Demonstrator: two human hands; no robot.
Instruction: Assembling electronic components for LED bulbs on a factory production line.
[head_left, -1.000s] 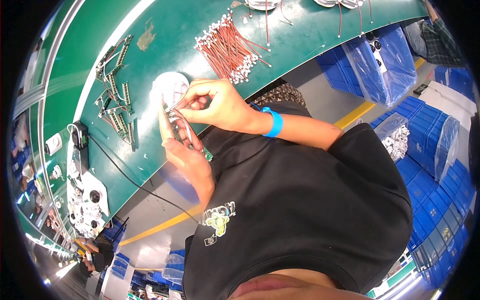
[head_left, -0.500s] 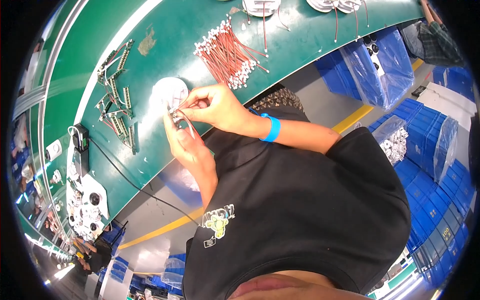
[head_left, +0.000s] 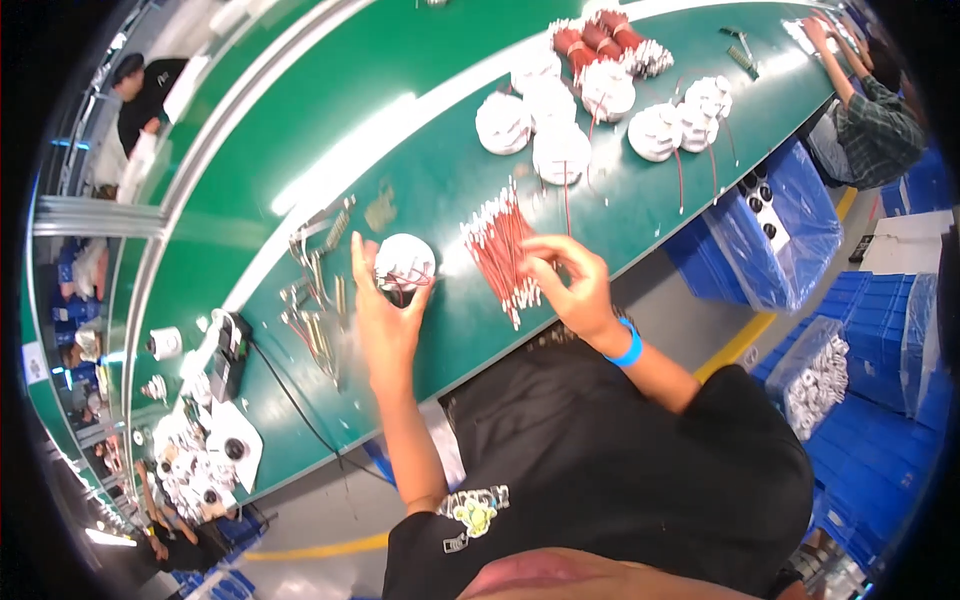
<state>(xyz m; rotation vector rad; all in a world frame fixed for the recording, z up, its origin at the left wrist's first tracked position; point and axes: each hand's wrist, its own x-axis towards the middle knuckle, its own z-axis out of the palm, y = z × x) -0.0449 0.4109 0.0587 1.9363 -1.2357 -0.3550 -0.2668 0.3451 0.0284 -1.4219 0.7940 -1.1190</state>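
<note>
Blue crates (head_left: pixel 880 430) on grey floor (head_left: pixel 655 308)

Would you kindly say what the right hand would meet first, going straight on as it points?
The right hand would likely meet the red wires first; it overlaps their edge here, but depth leaves contact unclear.

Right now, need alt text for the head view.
A person's left hand brackets a white round part over a green table; the right hand is at a pile of red wires. Circuit boards lie to the left; other white round parts and bundled red wires sit farther up.
</note>
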